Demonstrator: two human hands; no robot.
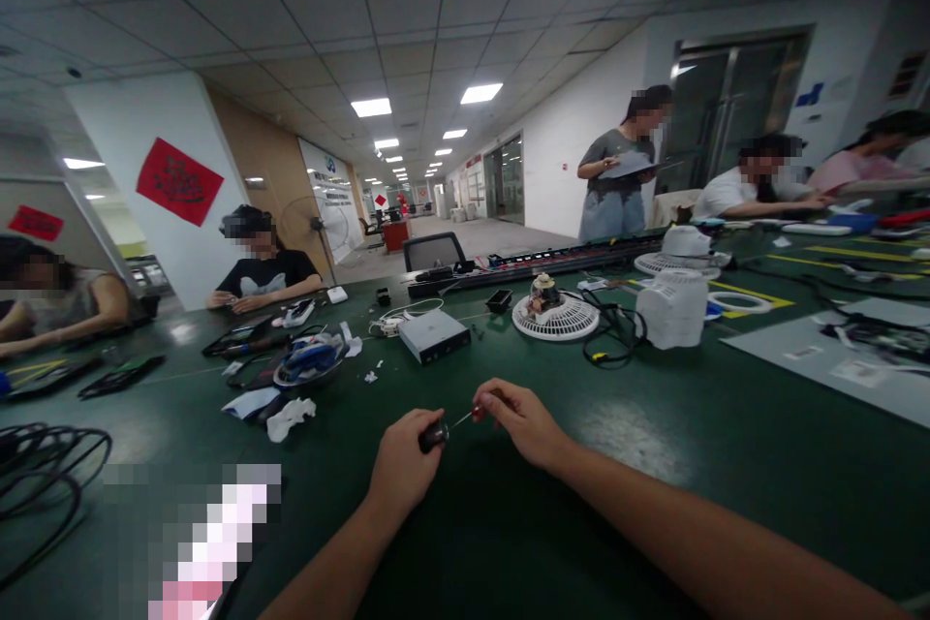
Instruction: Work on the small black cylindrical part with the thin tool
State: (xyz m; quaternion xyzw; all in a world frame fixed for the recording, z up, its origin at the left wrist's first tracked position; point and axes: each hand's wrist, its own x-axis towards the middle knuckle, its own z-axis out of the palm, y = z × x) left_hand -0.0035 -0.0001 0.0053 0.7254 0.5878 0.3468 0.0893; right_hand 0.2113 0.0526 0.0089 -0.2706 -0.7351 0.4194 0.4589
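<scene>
My left hand [402,465] is closed round the dark handle of a small screwdriver [436,433], held above the green table [654,446]. The thin metal shaft runs right to my right hand [517,418], whose fingers pinch at its tip. Whether something tiny sits at that tip I cannot make out. Both hands hover in front of me, near the table's front. A grey metal box [434,334] lies further back, behind my hands.
A white fan grille with a motor [556,312], a white fan housing [672,308], black cables [44,465], a blue and white device [311,358] and scraps of paper lie on the table. Several people sit or stand around it. A blurred patch covers the lower left.
</scene>
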